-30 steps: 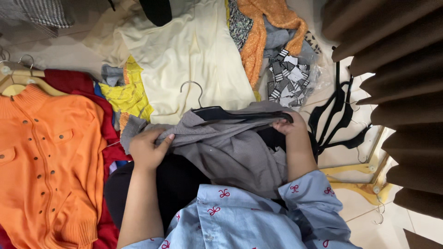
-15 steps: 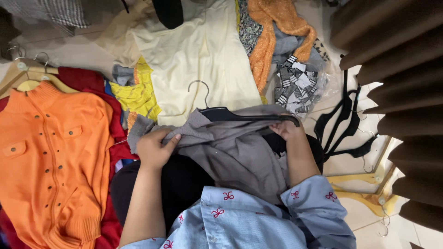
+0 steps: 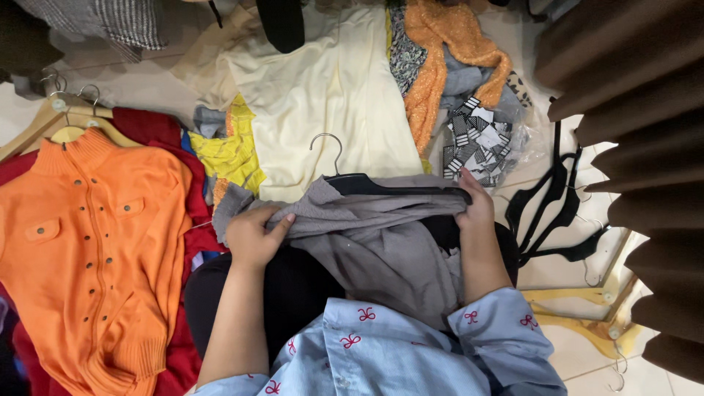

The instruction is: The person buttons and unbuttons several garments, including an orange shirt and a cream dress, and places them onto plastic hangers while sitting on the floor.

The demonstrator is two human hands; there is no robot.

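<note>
A grey knit garment [image 3: 381, 242] lies across my lap, draped over a black hanger [image 3: 400, 186] with a metal hook. My left hand [image 3: 254, 235] pinches the garment's left shoulder, fingers closed on the fabric. My right hand [image 3: 475, 207] grips the hanger's right end together with the grey cloth. My light blue sleeves with small red bows [image 3: 411, 352] fill the bottom of the view.
An orange button-front sweater [image 3: 88, 249] on a wooden hanger lies at left over red cloth. A cream garment [image 3: 330, 103], yellow cloth [image 3: 227, 150], an orange fuzzy knit [image 3: 447, 51] and a black-and-white patterned piece [image 3: 480, 139] lie beyond. Black hangers [image 3: 557, 213], wooden hangers [image 3: 587, 315] and brown curtain folds [image 3: 645, 147] are at right.
My left hand has shifted slightly along the grey garment's shoulder, bunching the fabric toward the hanger. My right hand stays on the hanger's end. The view has shifted a little.
</note>
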